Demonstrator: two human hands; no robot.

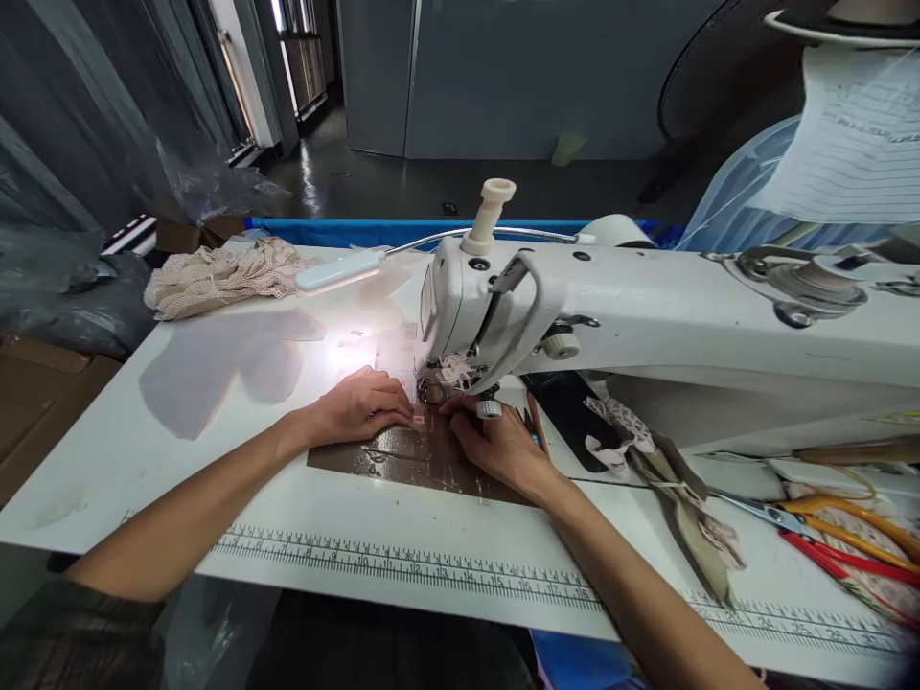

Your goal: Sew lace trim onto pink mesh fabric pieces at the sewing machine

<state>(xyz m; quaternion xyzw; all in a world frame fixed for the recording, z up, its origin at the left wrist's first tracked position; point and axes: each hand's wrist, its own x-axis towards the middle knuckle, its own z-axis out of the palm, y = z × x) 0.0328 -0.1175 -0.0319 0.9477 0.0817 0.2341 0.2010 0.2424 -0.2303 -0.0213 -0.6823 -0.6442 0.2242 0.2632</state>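
Note:
Beside the needle of a white sewing machine point(456, 316), my left hand point(363, 404) rests with its fingers bent and pressed together. Its fingertips touch a small pale tag with a red mark point(418, 418). My right hand point(499, 443) is on the other side of the presser foot point(433, 393), index finger reaching toward it and thumb tucked close. Whatever either hand pinches is too small or hidden to name. Under both hands lies a shiny brown sheet point(402, 460), flat on the machine table. The machine's head partly covers the right fingers.
A lit lamp point(341, 273) on a bendable neck shines on the work. Bundled lace point(226, 278) and a grey cut piece point(222, 364) lie left. At right are lace scraps point(679, 517), scissors with orange handles point(848, 517) and red-handled scissors point(848, 565). A printed ruler point(402, 565) runs along the front edge.

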